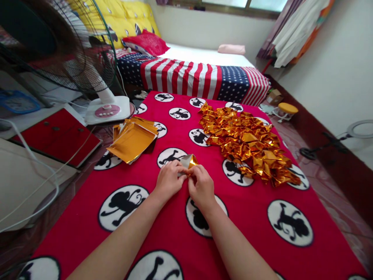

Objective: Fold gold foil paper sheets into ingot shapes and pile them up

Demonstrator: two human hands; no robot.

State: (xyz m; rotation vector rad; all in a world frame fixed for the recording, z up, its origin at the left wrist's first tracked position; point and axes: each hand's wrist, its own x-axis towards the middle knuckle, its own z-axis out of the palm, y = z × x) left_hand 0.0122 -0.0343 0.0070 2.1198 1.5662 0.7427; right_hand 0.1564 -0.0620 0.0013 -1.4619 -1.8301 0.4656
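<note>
I have the small piece of gold foil paper with a silver-grey face (191, 159) in both hands, to the right of the stack of flat, shiny gold foil sheets (132, 140) and nearer my body than it. My left hand (169, 178), the one nearer the stack, has its thumb and fingers drawn in on the near left part of the paper; my right hand (201, 186), on the side away from the stack, pinches the near right part. Each grip is all but closed, with just the thin paper between thumb and fingers, and the two sets of fingertips meet or nearly meet. From the grip, the visible paper juts away from me to a blunt peak, silver-grey on the side toward the stack and gold on the far side from it. My fingers hide its near edge, so I can't tell its full outline or its true long axis. The heap of crumpled-looking, folded orange-gold foil pieces (247, 146) sits well apart to the right of the stack, beyond my right hand, on the same magenta-red cloth with white discs and black figures (244, 212).
</note>
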